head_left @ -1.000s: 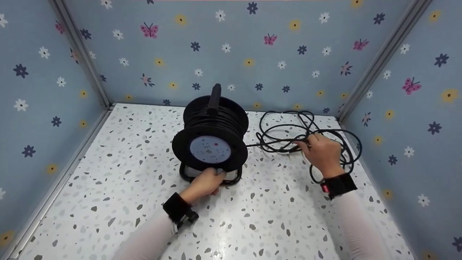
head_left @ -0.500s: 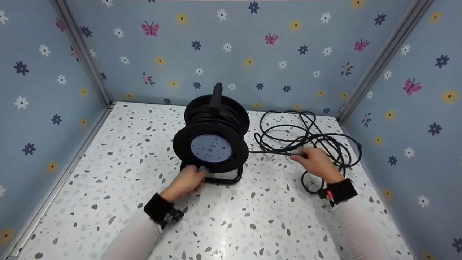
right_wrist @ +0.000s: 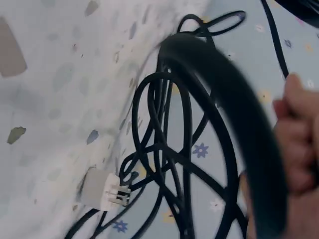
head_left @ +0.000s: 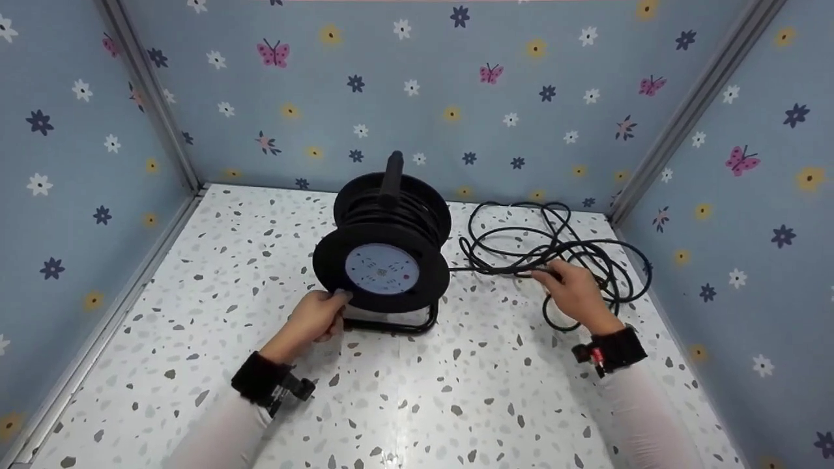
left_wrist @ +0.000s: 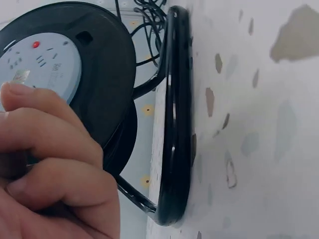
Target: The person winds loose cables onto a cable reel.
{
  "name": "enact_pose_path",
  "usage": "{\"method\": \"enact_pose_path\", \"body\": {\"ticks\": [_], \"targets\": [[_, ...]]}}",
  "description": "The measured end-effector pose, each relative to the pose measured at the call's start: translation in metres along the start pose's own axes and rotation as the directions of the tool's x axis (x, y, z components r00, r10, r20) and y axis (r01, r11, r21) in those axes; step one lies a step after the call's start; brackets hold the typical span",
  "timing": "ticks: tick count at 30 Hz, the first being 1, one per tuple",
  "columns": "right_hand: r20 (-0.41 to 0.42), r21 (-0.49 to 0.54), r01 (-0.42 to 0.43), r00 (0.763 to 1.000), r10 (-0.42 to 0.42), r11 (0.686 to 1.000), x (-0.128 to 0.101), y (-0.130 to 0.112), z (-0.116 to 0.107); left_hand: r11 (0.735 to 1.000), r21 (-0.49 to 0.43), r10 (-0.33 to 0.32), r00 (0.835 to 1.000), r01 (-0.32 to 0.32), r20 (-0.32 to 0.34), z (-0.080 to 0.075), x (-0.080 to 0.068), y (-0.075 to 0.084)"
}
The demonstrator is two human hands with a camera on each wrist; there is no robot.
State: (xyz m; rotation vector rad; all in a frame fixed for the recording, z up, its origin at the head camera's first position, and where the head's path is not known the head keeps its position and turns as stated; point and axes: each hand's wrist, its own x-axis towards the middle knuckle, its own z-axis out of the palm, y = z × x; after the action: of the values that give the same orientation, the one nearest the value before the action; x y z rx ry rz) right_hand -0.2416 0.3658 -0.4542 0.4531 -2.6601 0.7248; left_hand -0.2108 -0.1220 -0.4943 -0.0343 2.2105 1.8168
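Observation:
A black cable reel [head_left: 381, 234] with a round pale blue socket face [head_left: 382, 269] stands upright on its tubular frame [head_left: 391, 326]. My left hand [head_left: 313, 317] grips a small greyish knob [head_left: 343, 295] at the lower left of the reel's front disc. In the left wrist view the fingers [left_wrist: 55, 134] curl round the knob, mostly hiding it. To the right, my right hand [head_left: 573, 290] holds the black cable [head_left: 459, 269] between thumb and fingers. The cable runs from there to the reel's right side.
Loose cable loops [head_left: 515, 228] lie on the speckled surface [head_left: 456, 391] by the right hand. A white plug [right_wrist: 102, 190] lies among them in the right wrist view. Flower-patterned panels [head_left: 417, 85] enclose the back and sides.
My left hand has swung left along the disc's lower edge with the knob, and the socket face has turned clockwise. My right hand has moved toward me, then slightly back up, still on the cable.

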Motion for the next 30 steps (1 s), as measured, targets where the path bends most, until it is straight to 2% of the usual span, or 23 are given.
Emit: {"method": "enact_pose_path", "body": {"ticks": [2, 4, 5, 7, 8, 9, 11, 12, 14, 16, 19, 21, 23, 26, 28, 30], "targets": [[0.097, 0.188, -0.057, 0.995, 0.040, 0.980, -0.002, 0.000, -0.001, 0.996, -0.094, -0.004, 1.000, 0.003, -0.011, -0.002, -0.001, 0.000], [0.207, 0.390, -0.125, 0.977, 0.045, 0.912, -0.003, 0.000, -0.001, 0.981, -0.193, 0.003, 1.000, -0.005, -0.009, -0.005, -0.002, 0.001], [0.262, 0.482, -0.170, 0.964, 0.044, 0.859, -0.003, 0.000, -0.001, 0.970, -0.244, 0.009, 1.000, -0.010, -0.004, -0.006, -0.003, 0.002], [0.368, 0.637, -0.267, 0.930, 0.019, 0.723, -0.003, 0.000, 0.002, 0.943, -0.333, 0.028, 1.000, -0.023, 0.010, -0.009, -0.004, 0.005], [0.421, 0.692, -0.320, 0.907, -0.002, 0.647, -0.003, -0.001, 0.003, 0.930, -0.367, 0.036, 0.999, -0.028, 0.017, -0.010, -0.004, 0.006], [0.463, 0.723, -0.358, 0.886, -0.029, 0.591, -0.003, -0.002, 0.005, 0.919, -0.392, 0.045, 0.999, -0.034, 0.021, -0.011, -0.005, 0.008], [0.532, 0.750, -0.418, 0.842, -0.092, 0.513, -0.002, -0.004, 0.010, 0.903, -0.426, 0.074, 0.997, -0.059, 0.017, -0.013, -0.007, 0.014], [0.561, 0.751, -0.443, 0.819, -0.121, 0.489, -0.001, -0.006, 0.013, 0.894, -0.440, 0.092, 0.996, -0.078, 0.012, -0.014, -0.008, 0.017], [0.606, 0.742, -0.482, 0.779, -0.159, 0.467, 0.000, -0.011, 0.020, 0.877, -0.466, 0.128, 0.992, -0.117, -0.008, -0.015, -0.009, 0.025], [0.631, 0.722, -0.499, 0.759, -0.160, 0.479, 0.002, -0.016, 0.026, 0.848, -0.506, 0.164, 0.986, -0.156, -0.029, -0.015, -0.009, 0.035], [0.640, 0.689, -0.495, 0.758, -0.124, 0.530, 0.005, -0.025, 0.036, 0.811, -0.549, 0.220, 0.975, -0.204, -0.037, -0.013, -0.010, 0.053], [0.642, 0.672, -0.488, 0.759, -0.108, 0.557, 0.007, -0.031, 0.043, 0.799, -0.556, 0.266, 0.964, -0.230, -0.016, -0.012, -0.011, 0.065], [0.648, 0.668, -0.491, 0.753, -0.113, 0.559, 0.009, -0.037, 0.051, 0.804, -0.539, 0.317, 0.948, -0.251, 0.031, -0.010, -0.011, 0.075], [0.663, 0.682, -0.517, 0.735, -0.140, 0.517, 0.010, -0.043, 0.061, 0.817, -0.509, 0.380, 0.917, -0.271, 0.122, -0.007, -0.010, 0.090], [0.664, 0.693, -0.528, 0.732, -0.150, 0.490, 0.010, -0.044, 0.067, 0.830, -0.487, 0.401, 0.898, -0.272, 0.181, -0.004, -0.009, 0.098], [0.660, 0.696, -0.521, 0.735, -0.155, 0.494, 0.008, -0.043, 0.071, 0.841, -0.470, 0.406, 0.886, -0.267, 0.223, 0.001, -0.008, 0.106]]}}
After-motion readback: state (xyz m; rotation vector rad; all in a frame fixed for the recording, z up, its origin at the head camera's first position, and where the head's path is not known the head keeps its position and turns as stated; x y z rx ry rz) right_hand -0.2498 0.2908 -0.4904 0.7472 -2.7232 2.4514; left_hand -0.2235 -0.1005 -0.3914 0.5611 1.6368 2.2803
